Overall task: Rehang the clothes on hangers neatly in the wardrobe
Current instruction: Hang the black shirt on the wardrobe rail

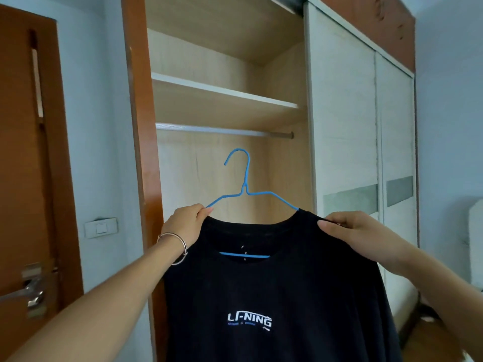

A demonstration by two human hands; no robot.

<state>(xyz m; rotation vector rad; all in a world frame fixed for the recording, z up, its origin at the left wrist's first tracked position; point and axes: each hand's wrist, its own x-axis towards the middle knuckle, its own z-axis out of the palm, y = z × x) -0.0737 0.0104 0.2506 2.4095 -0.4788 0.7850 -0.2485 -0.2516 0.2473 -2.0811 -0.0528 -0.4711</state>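
Observation:
A black T-shirt [261, 288] with a white chest logo hangs in front of me on a blue wire hanger [244, 189]. The hanger's right arm is inside the shirt; its left arm is bare above the collar. My left hand [187, 226], with a bracelet on the wrist, pinches the shirt's left shoulder at the hanger's left arm. My right hand [358, 231] pinches the right shoulder fabric. The hook points up, below the wardrobe's metal rail [224, 130], which carries nothing.
The open wardrobe bay has a white shelf [222, 91] above the rail. Its sliding doors [345, 121] are pushed right. A brown room door [28, 165] with a metal handle stands at left, and a wall switch [101, 227] is beside it.

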